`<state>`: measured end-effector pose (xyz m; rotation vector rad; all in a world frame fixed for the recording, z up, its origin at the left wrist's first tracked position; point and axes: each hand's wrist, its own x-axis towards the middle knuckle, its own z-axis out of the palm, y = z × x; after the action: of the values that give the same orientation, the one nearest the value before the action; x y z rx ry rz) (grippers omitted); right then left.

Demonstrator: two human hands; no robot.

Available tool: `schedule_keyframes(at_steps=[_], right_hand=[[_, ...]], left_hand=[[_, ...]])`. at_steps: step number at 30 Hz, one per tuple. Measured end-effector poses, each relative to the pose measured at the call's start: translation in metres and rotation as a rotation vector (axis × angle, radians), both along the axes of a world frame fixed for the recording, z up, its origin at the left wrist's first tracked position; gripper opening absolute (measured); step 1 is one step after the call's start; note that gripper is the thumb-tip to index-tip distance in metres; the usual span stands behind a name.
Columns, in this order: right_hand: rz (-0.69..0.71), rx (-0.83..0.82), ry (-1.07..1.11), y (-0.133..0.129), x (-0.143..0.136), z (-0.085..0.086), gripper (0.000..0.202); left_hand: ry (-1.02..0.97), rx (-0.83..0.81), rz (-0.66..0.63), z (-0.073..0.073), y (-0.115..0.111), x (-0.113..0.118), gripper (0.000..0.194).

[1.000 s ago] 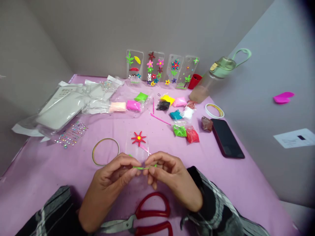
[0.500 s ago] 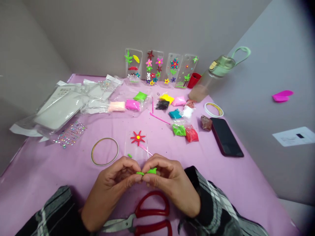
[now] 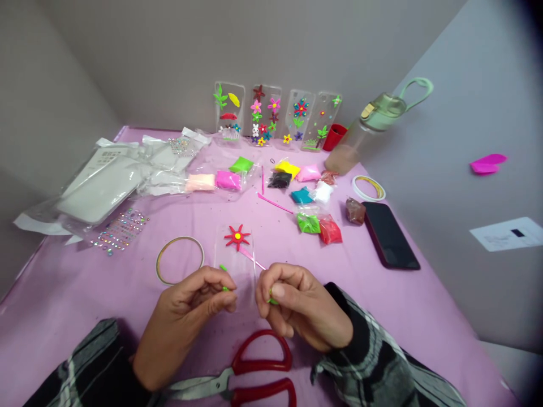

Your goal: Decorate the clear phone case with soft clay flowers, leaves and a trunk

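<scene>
Green, soft-looking material shows at the fingertips of both hands, near the lower centre of the frame. Left hand (image 3: 180,319): grip pinched on a small green piece (image 3: 226,289). Right hand (image 3: 303,305): grip closed round a green lump (image 3: 274,301) (mostly hidden by thumb and fingers). Between and beyond them lies a clear case (image 3: 237,274) bearing a red flower (image 3: 237,237); red-handled scissors (image 3: 219,385) rest at bottom centre on the pink-covered bench (image 3: 102,288).

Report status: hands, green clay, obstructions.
Left hand, right hand: apart, each pinching green clay. Red flower ahead on clear case. Scissors near; nothing visibly blocking hands.
</scene>
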<state>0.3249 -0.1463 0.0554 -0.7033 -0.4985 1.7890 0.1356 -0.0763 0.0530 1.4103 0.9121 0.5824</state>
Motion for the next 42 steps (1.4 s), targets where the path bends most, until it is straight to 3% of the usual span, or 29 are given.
schedule_keyframes(at_steps=[6, 10, 14, 18, 22, 25, 28, 31, 35, 39, 42], right_hand=[[-0.011, -0.01, -0.018, 0.0018, -0.0003, -0.0013, 0.02], [-0.03, -0.034, -0.039, 0.0022, -0.0006, -0.0019, 0.021], [-0.054, -0.059, -0.062, 0.0025, -0.0006, -0.0024, 0.021], [-0.064, -0.066, -0.053, 0.0027, -0.001, -0.0023, 0.02], [-0.066, -0.068, -0.044, 0.0029, -0.0017, -0.0025, 0.019], [-0.071, -0.079, -0.046, 0.0031, -0.0016, -0.0029, 0.02], [-0.072, -0.081, -0.048, 0.003, -0.0014, -0.003, 0.019], [-0.073, -0.084, -0.044, 0.003, -0.0016, -0.0029, 0.019], [-0.076, -0.068, -0.018, 0.0034, -0.0023, -0.0038, 0.018], [-0.075, -0.074, -0.026, 0.0035, -0.0021, -0.0046, 0.019], [-0.072, -0.08, -0.046, 0.0033, -0.0018, -0.0043, 0.02]], left_hand=[[0.146, 0.189, 0.01, 0.0028, 0.0008, -0.0024, 0.028], [0.115, 0.246, 0.002, 0.0006, 0.0021, -0.0052, 0.023], [0.068, 0.197, 0.036, -0.0012, 0.0023, -0.0052, 0.014], [0.031, 0.075, 0.121, -0.0032, 0.0018, -0.0041, 0.017], [0.057, 0.148, 0.098, -0.0008, 0.0036, -0.0052, 0.006], [0.108, 0.196, 0.045, 0.0033, 0.0059, -0.0064, 0.022], [0.107, 0.193, 0.036, 0.0044, 0.0071, -0.0064, 0.022], [0.073, 0.122, 0.084, 0.0014, 0.0066, -0.0056, 0.008], [0.018, 0.024, 0.158, -0.0007, 0.0057, -0.0052, 0.022], [0.07, 0.1, 0.119, 0.0042, 0.0073, -0.0058, 0.006], [0.126, 0.163, 0.079, 0.0056, 0.0091, -0.0078, 0.02]])
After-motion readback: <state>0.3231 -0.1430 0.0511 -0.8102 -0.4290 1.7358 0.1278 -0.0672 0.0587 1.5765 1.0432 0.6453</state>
